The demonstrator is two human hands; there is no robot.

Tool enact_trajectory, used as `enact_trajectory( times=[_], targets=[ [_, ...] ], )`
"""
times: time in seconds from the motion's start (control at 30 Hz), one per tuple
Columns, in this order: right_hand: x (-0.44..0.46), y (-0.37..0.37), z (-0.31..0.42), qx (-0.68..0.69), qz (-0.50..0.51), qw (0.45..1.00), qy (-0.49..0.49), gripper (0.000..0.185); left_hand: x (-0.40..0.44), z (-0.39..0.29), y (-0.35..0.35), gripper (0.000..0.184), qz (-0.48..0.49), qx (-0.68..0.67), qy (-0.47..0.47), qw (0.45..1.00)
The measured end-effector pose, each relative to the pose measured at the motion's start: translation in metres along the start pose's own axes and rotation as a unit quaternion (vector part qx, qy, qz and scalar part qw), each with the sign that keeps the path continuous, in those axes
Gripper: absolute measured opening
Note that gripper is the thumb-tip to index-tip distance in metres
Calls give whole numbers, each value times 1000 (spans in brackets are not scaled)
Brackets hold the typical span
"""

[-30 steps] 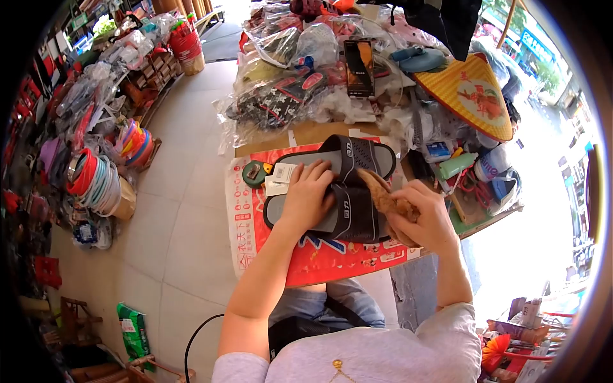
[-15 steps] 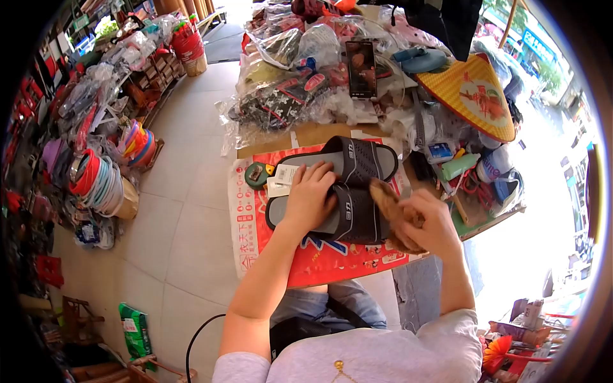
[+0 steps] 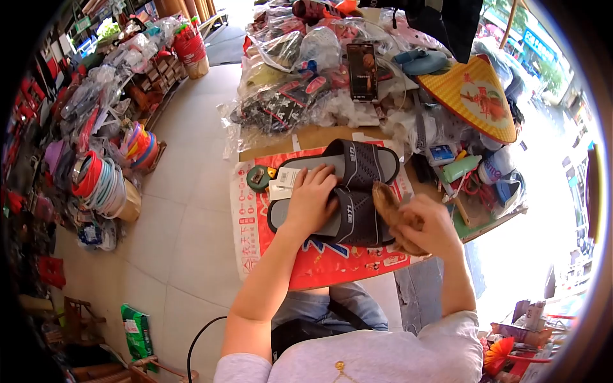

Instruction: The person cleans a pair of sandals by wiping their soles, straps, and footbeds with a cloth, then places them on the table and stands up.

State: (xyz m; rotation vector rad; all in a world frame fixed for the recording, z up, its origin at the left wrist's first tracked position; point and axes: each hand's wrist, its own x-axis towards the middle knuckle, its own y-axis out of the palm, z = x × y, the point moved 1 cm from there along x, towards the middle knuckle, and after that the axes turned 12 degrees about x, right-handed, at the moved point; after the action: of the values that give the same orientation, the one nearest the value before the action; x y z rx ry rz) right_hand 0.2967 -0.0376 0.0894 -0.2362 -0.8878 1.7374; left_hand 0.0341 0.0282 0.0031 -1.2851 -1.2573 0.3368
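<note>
So the person's got a pair of black-and-grey slide sandals, the far slide [image 3: 365,165] and the near slide [image 3: 354,217], lying side by side, soles down, on a red printed sheet [image 3: 319,276]. The left hand [image 3: 313,198] is resting on the near one's footbed, palm down, fingers loosely extended by the white tags [image 3: 284,182], not really clutching anything. The right hand [image 3: 426,223] is pinching a crumpled brown cloth [image 3: 385,202] at the toe end, fingers closed on it.

Handling-wise, I'm guessing these slides are being pretty light, with bendy soles and padded straps that'd give a bit when squeezed. Probably nothing fragile. Best hold is probably the strap's arch or the sole's edges, leaving those flimsy-looking tags alone. The cloth's looking soft and floppy, so bunching it in the fingertips is making sense.
</note>
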Motion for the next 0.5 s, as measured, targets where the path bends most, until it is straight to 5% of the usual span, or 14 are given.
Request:
enact_trajectory(
  times=[0.13, 0.2, 0.23, 0.5],
  targets=[
    [23, 16, 37, 61, -93, 987, -118, 27, 0, 2, 3, 36, -6, 10, 9, 1000],
    [33, 39, 37, 92, -21, 986, -135, 25, 0, 4, 8, 37, -15, -4, -8, 1000],
    [32, 51, 29, 33, 35, 991, -125, 24, -1, 5, 9, 37, -14, -1, -7, 1000],
    [4, 10, -1, -33, 16, 999, -37, 23, -1, 1, 1, 46, 13, 6, 1, 1000]
  ],
)
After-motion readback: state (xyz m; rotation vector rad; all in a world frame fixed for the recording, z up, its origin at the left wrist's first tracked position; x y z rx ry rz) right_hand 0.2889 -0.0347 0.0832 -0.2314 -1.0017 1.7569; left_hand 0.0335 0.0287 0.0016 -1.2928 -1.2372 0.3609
